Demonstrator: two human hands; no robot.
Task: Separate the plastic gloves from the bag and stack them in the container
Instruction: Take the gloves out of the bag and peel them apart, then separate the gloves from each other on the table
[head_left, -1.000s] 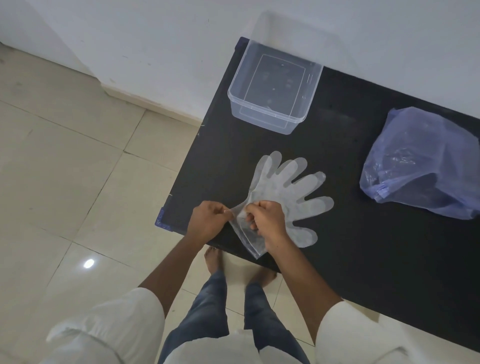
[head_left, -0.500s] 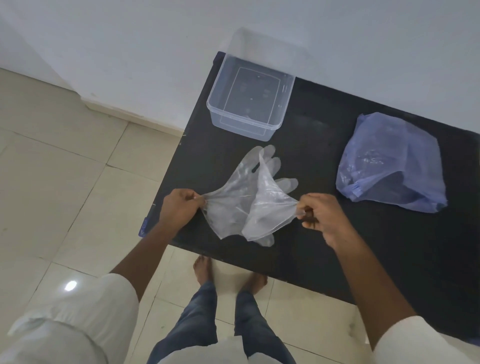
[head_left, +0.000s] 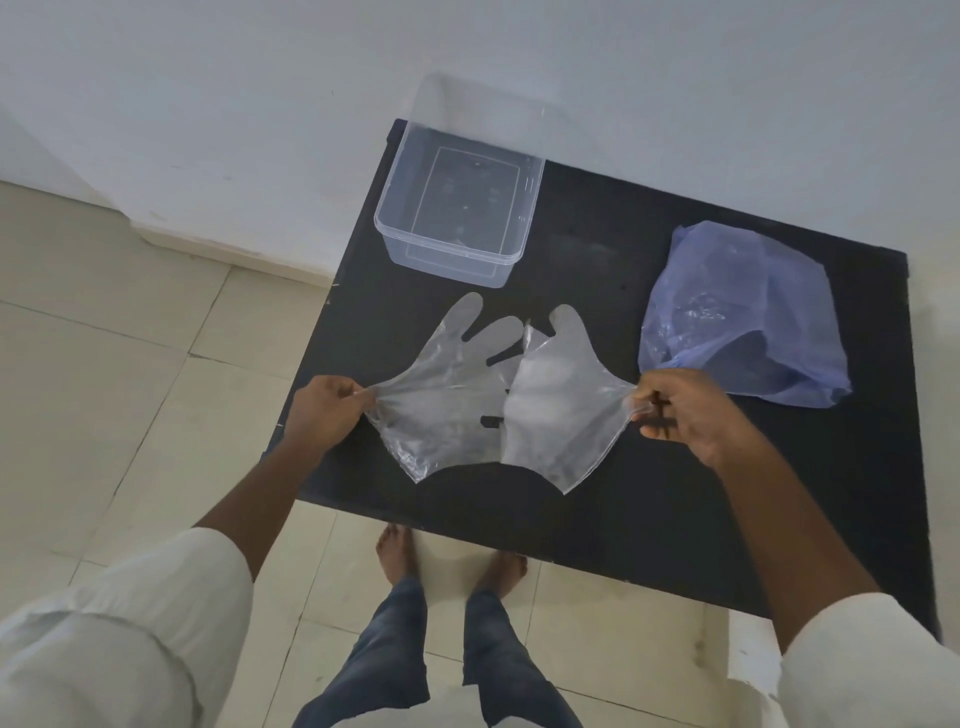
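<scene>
Sleeves, white and loose, fill both lower corners of the frame; bare forearms reach up from them toward the middle. Left hand (head_left: 324, 413), centre left, is closed in a pinch, thumb against fingers, on the cuff edge of the left glove (head_left: 447, 395). Right hand (head_left: 685, 410), centre right, is curled with fingertips pinching the cuff corner of the right glove (head_left: 563, 410). Both cuffs are pulled outward into taut points at the pinches.

Gloves: thin clear plastic film, wrinkled and glossy, flat hand-shaped outlines. They are spread side by side above the black table (head_left: 675, 509), fingers pointing to the upper part of the frame. Inner edges meet or overlap at the centre; cannot tell whether they are fully apart. No print or lettering readable on either.

Table: matte black, flat top, near edge running across the lower middle of the frame.

Bag (head_left: 743, 317): translucent blue-violet film, crumpled, lying on the table at upper right, just beyond the right hand. No label legible.

Container (head_left: 457, 208): clear rigid plastic, rectangular with rounded corners and a lipped rim, open at the top, standing on the table at upper centre against the white wall (head_left: 208, 78). No gloves seen inside.
</scene>
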